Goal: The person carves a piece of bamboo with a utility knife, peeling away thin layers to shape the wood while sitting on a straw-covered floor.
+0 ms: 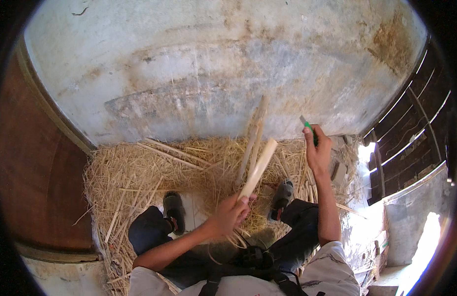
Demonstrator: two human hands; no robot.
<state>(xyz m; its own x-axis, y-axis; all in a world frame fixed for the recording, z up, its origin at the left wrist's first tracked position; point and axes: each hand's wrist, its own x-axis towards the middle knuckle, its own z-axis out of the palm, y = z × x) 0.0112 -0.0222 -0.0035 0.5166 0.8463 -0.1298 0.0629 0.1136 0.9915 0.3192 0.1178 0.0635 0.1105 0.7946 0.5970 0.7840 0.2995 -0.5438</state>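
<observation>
A: What does the nearest part show?

B: Left hand (227,214): closed round the lower end of a pale bamboo-like stick (258,170), which slants forward and to the right. A low grip, as here, is probably best, since it leaves the upper length bare for a blade.

A: And farther out?

B: Right hand (318,153): closed on a green-handled knife (308,127), its blade pointing forward, well apart from the stick. For a clean shave, the edge should likely meet the stick above the holding hand, at a shallow angle, and travel toward the free end, never toward the grip.

A: What lies beyond?

B: Straw-like litter (125,163), then slender upright poles (261,116) before the stained wall (199,64); contact with the wall cannot be told. Long strokes could catch the poles, so short ones seem safer.
</observation>
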